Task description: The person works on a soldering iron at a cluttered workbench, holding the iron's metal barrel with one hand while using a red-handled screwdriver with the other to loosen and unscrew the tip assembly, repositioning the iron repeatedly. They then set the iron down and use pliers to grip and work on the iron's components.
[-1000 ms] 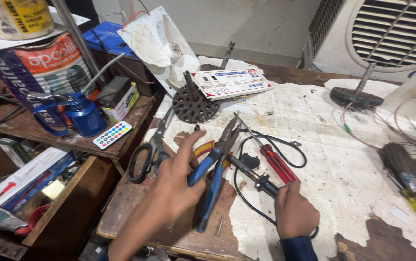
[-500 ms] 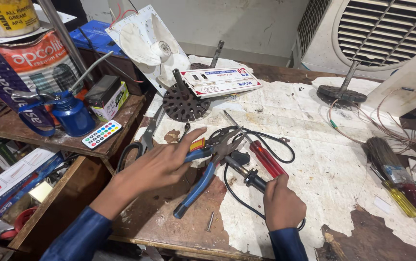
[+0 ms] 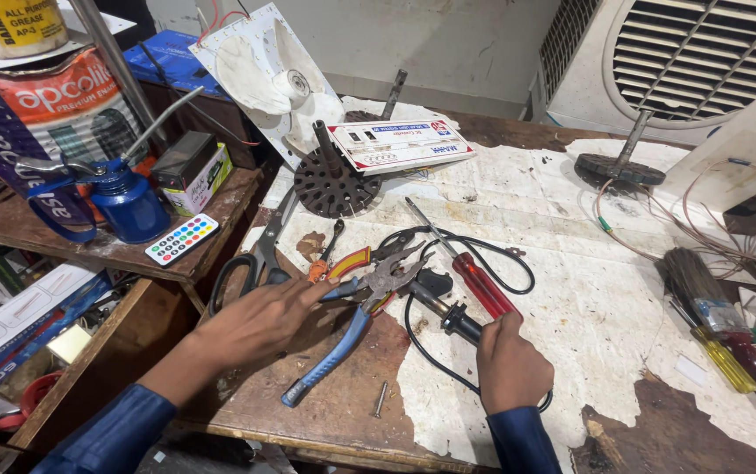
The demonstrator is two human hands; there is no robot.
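Pliers [image 3: 343, 338] with blue handles lie at the lower centre of the frame on the worn wooden bench [image 3: 325, 412], their jaws pointing up and right. The left hand [image 3: 255, 320] rests flat beside them, fingers stretched out loosely, fingertips touching the upper blue handle near the pivot; it grips nothing. The right hand [image 3: 510, 364], lower centre right, is closed in a fist around the handle of a soldering iron [image 3: 444, 312], whose black barrel points up and left toward the plier jaws. A red-handled screwdriver [image 3: 470, 272] lies just above that fist. Black scissors [image 3: 255, 259] sit just above the left hand. A blue oil can [image 3: 123, 197] stands at the left.
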